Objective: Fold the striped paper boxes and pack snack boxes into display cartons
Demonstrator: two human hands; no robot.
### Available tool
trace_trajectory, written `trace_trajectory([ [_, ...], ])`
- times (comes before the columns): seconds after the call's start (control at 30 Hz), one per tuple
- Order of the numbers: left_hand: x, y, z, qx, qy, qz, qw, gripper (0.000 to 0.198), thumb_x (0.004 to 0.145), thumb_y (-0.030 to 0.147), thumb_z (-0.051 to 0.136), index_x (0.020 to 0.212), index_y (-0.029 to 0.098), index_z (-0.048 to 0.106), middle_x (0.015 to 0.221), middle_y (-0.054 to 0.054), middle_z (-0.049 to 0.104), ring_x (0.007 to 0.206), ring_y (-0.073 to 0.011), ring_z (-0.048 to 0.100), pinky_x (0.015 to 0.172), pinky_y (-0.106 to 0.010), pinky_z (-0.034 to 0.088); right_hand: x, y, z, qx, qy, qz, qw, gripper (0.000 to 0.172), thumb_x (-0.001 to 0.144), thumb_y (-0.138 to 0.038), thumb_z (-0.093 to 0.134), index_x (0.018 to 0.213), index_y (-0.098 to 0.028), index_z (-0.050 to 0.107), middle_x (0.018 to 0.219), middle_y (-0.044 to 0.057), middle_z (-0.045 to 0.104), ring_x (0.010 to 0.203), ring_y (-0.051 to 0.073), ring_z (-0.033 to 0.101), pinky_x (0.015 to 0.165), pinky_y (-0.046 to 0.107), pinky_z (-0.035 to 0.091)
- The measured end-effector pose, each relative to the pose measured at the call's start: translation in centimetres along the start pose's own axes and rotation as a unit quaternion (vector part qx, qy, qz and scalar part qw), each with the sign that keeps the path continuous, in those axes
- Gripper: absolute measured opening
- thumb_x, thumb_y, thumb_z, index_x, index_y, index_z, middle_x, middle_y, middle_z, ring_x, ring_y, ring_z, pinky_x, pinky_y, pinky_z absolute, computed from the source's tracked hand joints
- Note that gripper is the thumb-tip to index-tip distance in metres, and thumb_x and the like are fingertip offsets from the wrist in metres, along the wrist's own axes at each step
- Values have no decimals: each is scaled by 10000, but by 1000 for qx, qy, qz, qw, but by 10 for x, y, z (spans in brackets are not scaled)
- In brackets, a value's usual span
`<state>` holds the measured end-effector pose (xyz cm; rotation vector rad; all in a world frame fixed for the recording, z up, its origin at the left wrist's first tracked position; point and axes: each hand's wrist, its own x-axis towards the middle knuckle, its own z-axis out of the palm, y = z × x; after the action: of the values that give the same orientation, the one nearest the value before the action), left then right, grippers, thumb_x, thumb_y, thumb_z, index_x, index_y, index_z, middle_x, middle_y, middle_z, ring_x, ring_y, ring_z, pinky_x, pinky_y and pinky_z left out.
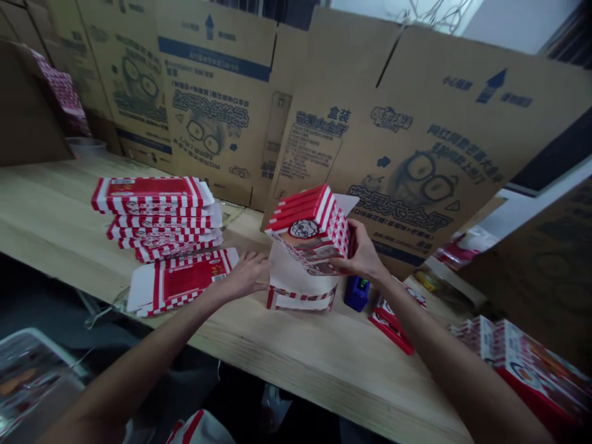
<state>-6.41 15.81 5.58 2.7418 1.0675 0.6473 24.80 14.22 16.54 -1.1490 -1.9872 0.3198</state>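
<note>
A red-and-white striped carton point(309, 237) stands partly folded on the wooden table point(287, 351), its bottom flaps spread out. My right hand point(362, 254) grips the carton's right side, fingers closed on it. My left hand point(248, 273) rests beside the carton's lower left, fingers curled against its white flap; whether it grips the flap I cannot tell. A flat carton blank point(182, 280) lies just left of that hand. Behind it sits a pile of several flat blanks point(160, 213).
Large printed brown shipping boxes point(416, 142) stand along the back of the table. A small blue tape dispenser point(357, 292) sits by my right wrist. More red cartons point(522, 364) lie at the right, and a grey tray point(28, 370) is low at the left.
</note>
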Motion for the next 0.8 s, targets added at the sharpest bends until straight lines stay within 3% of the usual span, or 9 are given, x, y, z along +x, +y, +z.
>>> trace_trajectory([
  [0.17, 5, 0, -2, 65, 15, -2, 998, 426, 734, 406, 724, 1079, 195, 591, 1065, -111, 582, 1033, -309, 494, 977, -558, 300, -12, 30, -2, -138, -122, 48, 982, 903, 524, -284, 774, 1308, -150, 347, 1259, 149, 466, 1158, 343, 466, 1004, 484, 351],
  [0.33, 19, 5, 2, 79, 16, 10, 997, 497, 702, 507, 721, 1055, 190, 572, 1084, -103, 588, 1073, -307, 476, 1014, -599, 231, -17, 29, 13, -193, -251, 43, 948, 877, 495, -289, 772, 1271, -143, 393, 1249, 156, 479, 1157, 346, 458, 998, 475, 357],
  [0.43, 22, 4, 6, 90, 17, 5, 996, 480, 697, 517, 721, 1021, 191, 582, 1060, -99, 607, 1084, -311, 478, 1020, -610, 211, -26, 25, 31, -186, -319, 86, 925, 851, 510, -307, 763, 1264, -146, 403, 1222, 153, 500, 1118, 332, 487, 957, 457, 396],
  [0.53, 20, 3, 8, 99, 11, 8, 995, 498, 698, 539, 710, 1016, 175, 591, 1061, -118, 616, 1102, -331, 479, 1016, -621, 211, -40, 23, 45, -200, -354, 133, 904, 875, 520, -322, 764, 1288, -126, 393, 1230, 181, 493, 1120, 352, 484, 937, 474, 404],
  [0.63, 16, 2, 9, 101, 5, 9, 995, 513, 716, 532, 699, 1063, 170, 587, 1096, -127, 610, 1115, -334, 483, 1022, -620, 205, -49, 27, 50, -216, -362, 134, 897, 974, 531, -388, 770, 1359, -116, 335, 1319, 211, 432, 1215, 393, 411, 1000, 525, 338],
  [0.73, 12, 2, 11, 82, 1, 11, 997, 593, 737, 537, 677, 1197, 190, 538, 1133, -127, 602, 1092, -313, 510, 1025, -584, 233, -46, 33, 47, -181, -380, 135, 897, 1077, 545, -507, 767, 1430, -150, 269, 1412, 198, 374, 1296, 404, 340, 1056, 549, 271],
  [0.8, 10, 1, 13, 65, -4, 12, 998, 719, 735, 553, 670, 1320, 200, 444, 1183, -142, 590, 1102, -312, 517, 1022, -563, 256, -40, 36, 41, -126, -393, 137, 901, 1046, 581, -581, 736, 1437, -179, 290, 1428, 166, 393, 1303, 372, 362, 1072, 519, 281],
])
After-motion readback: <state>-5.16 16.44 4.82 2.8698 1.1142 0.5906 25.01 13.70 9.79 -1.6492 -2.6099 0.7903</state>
